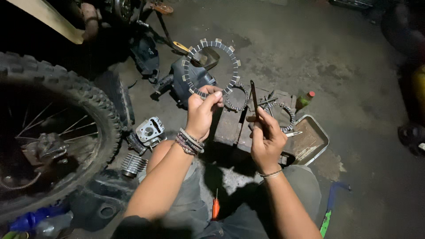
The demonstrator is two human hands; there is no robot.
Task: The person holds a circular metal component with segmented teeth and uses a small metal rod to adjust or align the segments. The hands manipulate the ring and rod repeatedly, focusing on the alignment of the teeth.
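Clutch plate held up in left hand, thin tool in right.

Left hand (201, 110) pinches the ring-shaped plate (211, 67) by its lower rim; the ring stands above the fingers, face toward the camera. Right hand (265, 139) grips a slim dark tool (254, 98), long axis near upright, tip just right of the plate's rim, not touching. More toothed rings (283, 116) lie beyond the right hand beside a metal tray (315, 141). Tool's tip shape hard to make out; dim floor.

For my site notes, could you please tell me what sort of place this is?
Most likely a motorcycle repair workshop, working at floor level. A knobby spoked wheel stands at the left, engine parts lie on the stained concrete floor, and the left hand holds up a toothed friction ring.
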